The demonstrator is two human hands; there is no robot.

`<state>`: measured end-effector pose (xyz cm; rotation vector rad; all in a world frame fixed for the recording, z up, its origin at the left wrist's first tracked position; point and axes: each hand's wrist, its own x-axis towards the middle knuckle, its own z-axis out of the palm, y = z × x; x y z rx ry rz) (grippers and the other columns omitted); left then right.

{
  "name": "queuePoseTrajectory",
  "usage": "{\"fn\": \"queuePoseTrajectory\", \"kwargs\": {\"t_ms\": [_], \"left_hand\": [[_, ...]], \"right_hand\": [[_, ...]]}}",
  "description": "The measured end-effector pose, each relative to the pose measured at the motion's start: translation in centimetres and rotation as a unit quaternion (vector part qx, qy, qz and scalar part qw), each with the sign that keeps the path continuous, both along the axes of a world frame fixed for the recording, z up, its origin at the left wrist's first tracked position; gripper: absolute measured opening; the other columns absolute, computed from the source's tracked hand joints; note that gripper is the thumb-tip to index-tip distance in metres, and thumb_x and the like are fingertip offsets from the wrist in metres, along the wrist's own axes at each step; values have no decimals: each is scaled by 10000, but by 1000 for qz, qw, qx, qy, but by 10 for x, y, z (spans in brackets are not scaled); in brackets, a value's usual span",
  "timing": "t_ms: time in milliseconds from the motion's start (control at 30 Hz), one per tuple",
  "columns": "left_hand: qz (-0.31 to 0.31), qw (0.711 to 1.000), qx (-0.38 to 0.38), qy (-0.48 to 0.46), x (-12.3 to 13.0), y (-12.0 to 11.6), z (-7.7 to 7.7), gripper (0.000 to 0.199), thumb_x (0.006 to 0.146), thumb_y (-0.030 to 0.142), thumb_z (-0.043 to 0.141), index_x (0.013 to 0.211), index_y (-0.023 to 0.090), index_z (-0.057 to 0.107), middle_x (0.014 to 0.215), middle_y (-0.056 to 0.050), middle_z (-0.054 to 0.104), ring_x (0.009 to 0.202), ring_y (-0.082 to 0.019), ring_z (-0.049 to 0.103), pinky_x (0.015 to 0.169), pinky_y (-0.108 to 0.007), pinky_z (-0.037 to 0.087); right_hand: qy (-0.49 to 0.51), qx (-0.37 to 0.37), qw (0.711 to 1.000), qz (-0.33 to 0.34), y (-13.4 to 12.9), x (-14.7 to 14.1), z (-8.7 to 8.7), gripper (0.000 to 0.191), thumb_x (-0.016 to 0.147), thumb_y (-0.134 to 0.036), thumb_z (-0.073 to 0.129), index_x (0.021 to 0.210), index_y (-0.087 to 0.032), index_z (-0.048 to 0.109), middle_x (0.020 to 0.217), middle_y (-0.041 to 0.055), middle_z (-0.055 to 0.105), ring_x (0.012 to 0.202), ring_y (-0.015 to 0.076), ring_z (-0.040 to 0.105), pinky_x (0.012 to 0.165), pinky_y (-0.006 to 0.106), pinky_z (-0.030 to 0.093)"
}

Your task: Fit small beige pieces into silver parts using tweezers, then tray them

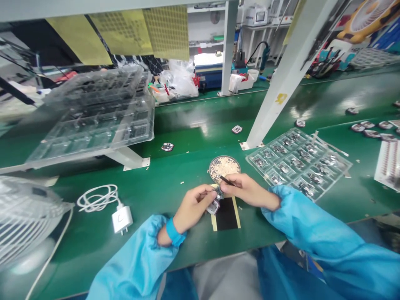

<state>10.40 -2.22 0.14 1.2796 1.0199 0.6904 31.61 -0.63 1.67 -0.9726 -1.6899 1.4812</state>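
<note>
Evidently both of the person's hands are at work over the near part of the green bench (193, 255). The left hand (195, 204) has its grip closed, with thumb and fingers pinching a small electronic unit (213, 207) whose pale, rounded casing shows below the fingertips. The unit is held above a black mat (227, 216) edged with yellow tape, near the mat's upper left part. The right hand (246, 189) meets it from the other side, its grip closed around a slim black tool (227, 180) that slants up and to the left from the fingers. The right fingertips are close against the unit's upper part; whether they touch it cannot be told, as the detail there is too small. A blue band (175, 232) circles the left wrist, and blue sleeves (318, 223) cover both forearms.

Just beyond the hands stands a round dish (225, 157) filled with small pale pieces. To its right lies a clear compartment tray (331, 182) holding rows of small parts. Farther back on the bench, a similar small unit (168, 146) lies left of the dish and another (237, 129) lies behind it. A white charger (121, 218) rests well left of the mat, its cable (98, 198) loosely coiled beside it, near a white fan (28, 225).
</note>
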Motion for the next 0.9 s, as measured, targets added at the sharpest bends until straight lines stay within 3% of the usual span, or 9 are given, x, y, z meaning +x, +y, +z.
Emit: {"fn": "queuePoseTrajectory", "kwargs": {"t_ms": [67,167,233,300,433,533,633,767,900], "left_hand": [[7,1000,19,18,-1,0,-1,303,897,461,631,873,159,644,665,2,628,565,-109,578,512,-200,425],[28,991,102,84,-1,0,-2,270,902,417,633,836,158,673,696,-12,651,607,-118,574,567,-222,441],[35,979,154,128,0,0,-2,253,897,386,643,800,157,686,691,-15,653,617,-121,562,582,-230,435],[38,980,152,126,1,0,-1,249,890,377,649,782,155,682,671,-13,649,601,-120,559,569,-230,433],[61,997,32,25,3,1,1,292,862,433,670,802,147,664,640,-18,665,554,-133,600,497,-221,447],[73,997,-16,-16,4,2,2,323,830,457,704,797,137,675,615,-22,669,540,-139,611,475,-216,456],[88,995,-36,-35,3,4,2,337,844,461,689,867,126,717,674,-33,692,547,-124,607,479,-205,447],[99,992,-39,-64,0,6,0,368,905,443,608,1026,121,738,743,-57,711,572,-124,610,444,-191,357],[104,989,-22,-98,-2,7,0,333,891,350,619,1118,131,725,852,-74,731,668,-151,636,511,-216,411]], "right_hand": [[-22,20,1000,-9,0,2,0,235,865,-385,696,824,-157,655,759,1,642,687,125,577,637,241,473],[-78,105,989,-75,-3,2,-2,118,849,-289,714,828,-177,681,767,9,669,689,136,600,638,251,481],[-89,186,973,-101,-6,-1,-3,65,867,-255,686,860,-191,697,824,32,695,771,166,636,717,287,510],[-77,232,963,-113,-9,-3,-3,80,882,-251,672,928,-199,710,910,56,713,863,191,656,799,318,523],[-64,150,972,-171,-11,-7,-4,201,902,-310,659,1062,-199,705,969,59,722,847,187,669,739,301,539],[-77,74,981,-164,-10,-8,-8,224,833,-349,732,980,-181,718,847,31,713,690,159,634,612,270,510],[-56,41,983,-171,-8,-8,-10,193,822,-353,740,883,-173,705,795,18,698,680,150,625,630,266,508],[27,6,982,-189,-4,-1,-6,198,830,-361,737,890,-183,672,846,24,709,790,169,674,743,287,541],[38,-30,989,-142,-5,2,-1,202,814,-367,758,909,-195,714,889,29,739,819,172,688,779,298,545]]}}
